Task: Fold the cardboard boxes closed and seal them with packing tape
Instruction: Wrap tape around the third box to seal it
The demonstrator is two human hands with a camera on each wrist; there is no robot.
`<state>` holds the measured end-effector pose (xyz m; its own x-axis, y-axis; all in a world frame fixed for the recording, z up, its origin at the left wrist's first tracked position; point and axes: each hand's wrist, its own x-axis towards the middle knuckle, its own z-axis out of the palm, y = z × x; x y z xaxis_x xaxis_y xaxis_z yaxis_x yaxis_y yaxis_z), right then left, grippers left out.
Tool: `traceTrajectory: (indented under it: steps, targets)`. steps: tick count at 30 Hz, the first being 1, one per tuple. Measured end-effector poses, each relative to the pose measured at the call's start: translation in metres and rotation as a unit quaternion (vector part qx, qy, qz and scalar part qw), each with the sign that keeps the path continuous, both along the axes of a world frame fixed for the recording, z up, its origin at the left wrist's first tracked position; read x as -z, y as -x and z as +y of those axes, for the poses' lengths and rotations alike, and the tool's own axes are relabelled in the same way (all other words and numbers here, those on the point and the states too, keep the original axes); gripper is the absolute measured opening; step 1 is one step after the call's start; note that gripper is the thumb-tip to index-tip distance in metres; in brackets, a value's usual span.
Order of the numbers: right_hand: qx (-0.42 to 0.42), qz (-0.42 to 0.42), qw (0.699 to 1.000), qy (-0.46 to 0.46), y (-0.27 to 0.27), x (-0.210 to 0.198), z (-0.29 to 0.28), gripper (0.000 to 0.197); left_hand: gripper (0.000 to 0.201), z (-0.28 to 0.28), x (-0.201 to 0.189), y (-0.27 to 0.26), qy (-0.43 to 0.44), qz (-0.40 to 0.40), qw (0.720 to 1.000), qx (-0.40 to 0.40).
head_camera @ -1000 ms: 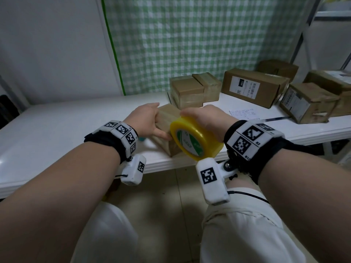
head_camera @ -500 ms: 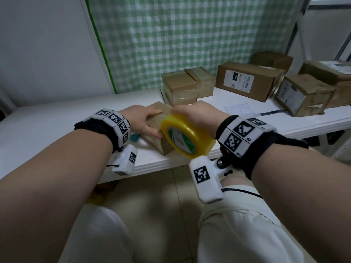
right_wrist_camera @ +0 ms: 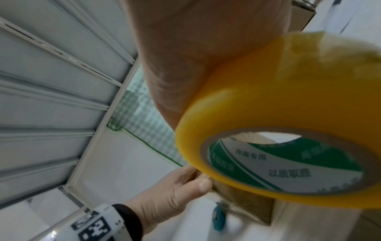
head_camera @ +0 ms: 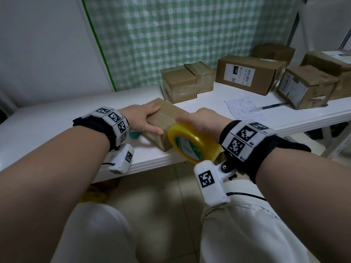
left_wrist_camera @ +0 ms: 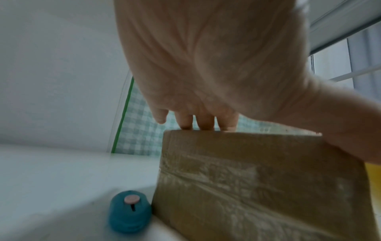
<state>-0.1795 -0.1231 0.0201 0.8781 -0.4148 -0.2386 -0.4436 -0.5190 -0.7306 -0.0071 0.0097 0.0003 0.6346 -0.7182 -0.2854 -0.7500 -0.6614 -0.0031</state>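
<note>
left hand [head_camera: 144, 118] grips box [head_camera: 167, 118]; right hand [head_camera: 203, 120] holds tape roll [head_camera: 191, 145].

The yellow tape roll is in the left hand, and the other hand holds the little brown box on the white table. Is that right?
Not quite. The yellow tape roll is in the right hand, as the head view shows. It is the left hand that holds the little brown box on the white table. The rest is right.

right hand [head_camera: 201, 120] fingers hidden behind tape roll [head_camera: 190, 143], paper [head_camera: 243, 109] writing illegible
</note>
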Motion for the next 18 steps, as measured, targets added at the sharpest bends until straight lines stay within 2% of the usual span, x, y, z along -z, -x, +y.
traceTrajectory:
  steps: [5, 10, 18]
  targets:
    - [0.008, 0.011, 0.999, -0.035, -0.010, 0.010, -0.002, 0.045, 0.115, 0.003, 0.006, -0.001, 0.007, 0.030, 1.000, -0.003]
    - [-0.010, 0.021, 1.000, -0.019, -0.018, 0.016, -0.003, 0.043, 0.119, 0.005, 0.017, -0.002, 0.024, 0.039, 0.999, 0.004]
    - [-0.036, 0.022, 0.998, 0.037, -0.024, 0.017, 0.000, 0.041, 0.073, 0.009, 0.029, 0.007, 0.042, -0.003, 0.996, 0.084]
